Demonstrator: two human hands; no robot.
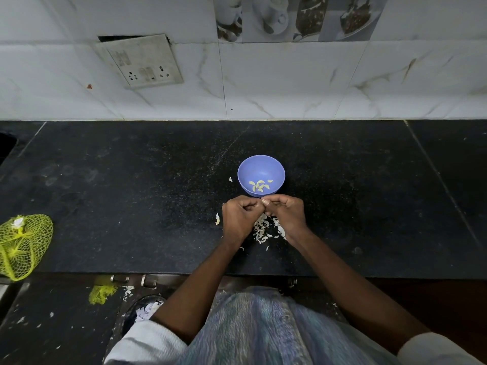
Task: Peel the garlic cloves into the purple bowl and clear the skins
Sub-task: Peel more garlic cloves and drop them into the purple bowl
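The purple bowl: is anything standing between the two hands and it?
Nothing visible does. The purple bowl stands open-topped directly beyond the left hand and right hand; the skins lie under the hands.

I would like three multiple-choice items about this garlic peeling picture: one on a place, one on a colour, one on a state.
1. Where is the pile of skins?
A. on the counter under the hands
B. inside the bowl
C. on the wall socket

2. What colour is the mesh bag?
A. red
B. yellow
C. white

3. What does the purple bowl hold?
A. nothing
B. water
C. some peeled cloves

Answers: 1 A, the skins lie on the black counter between the left hand and right hand; 2 B, its net is yellow; 3 C, pale peeled cloves lie on its bottom.
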